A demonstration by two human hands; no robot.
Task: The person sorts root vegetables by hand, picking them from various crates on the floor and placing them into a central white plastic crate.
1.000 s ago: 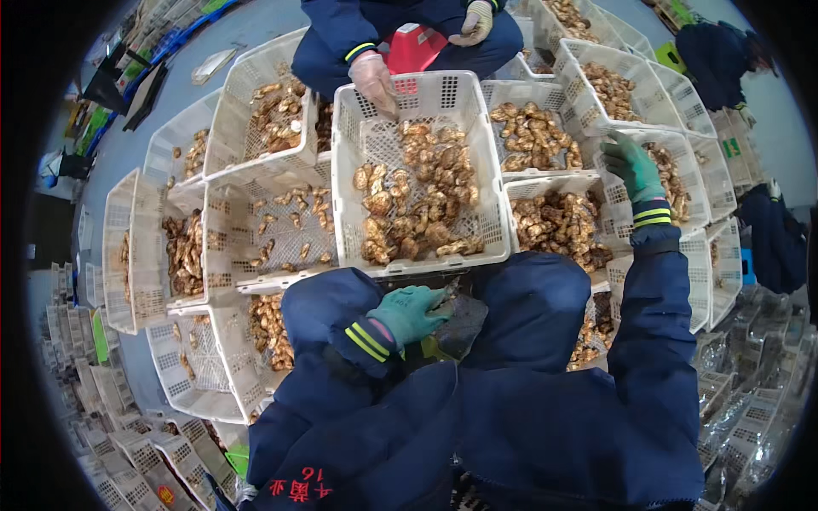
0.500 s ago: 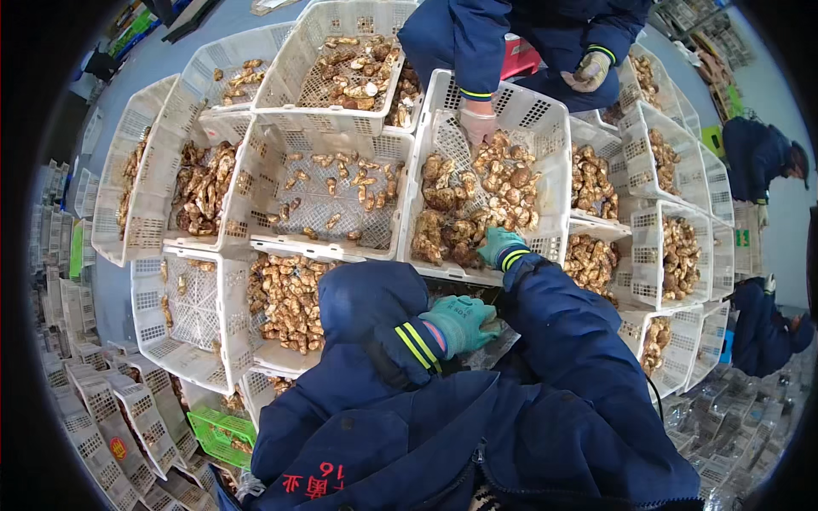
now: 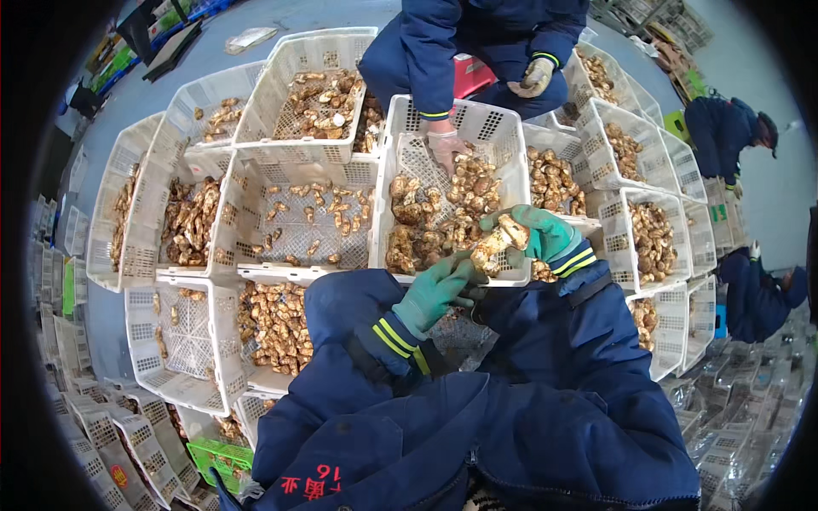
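Observation:
My right hand (image 3: 541, 234), in a green glove, grips a long brown-and-cream mushroom (image 3: 498, 243) above the front of the central white crate (image 3: 511, 145). My left hand (image 3: 434, 294), also gloved in green, is just below the mushroom's lower end with fingers curled; what they hold, if anything, is hidden. The crate holds heaps of similar mushrooms (image 3: 413, 204). At its far side a co-worker's pale-gloved hand (image 3: 445, 146) reaches in among them.
Many white crates of mushrooms (image 3: 302, 183) surround me. A co-worker (image 3: 460, 43) sits opposite by a red plastic object (image 3: 469, 77); others (image 3: 728, 136) work at the right. A green crate (image 3: 217, 460) lies at the lower left, stacked crates beyond.
My right hand went from the right-hand crates into the central crate and has raised a mushroom. My left hand has moved up toward it. The co-worker's hand moved deeper into the crate.

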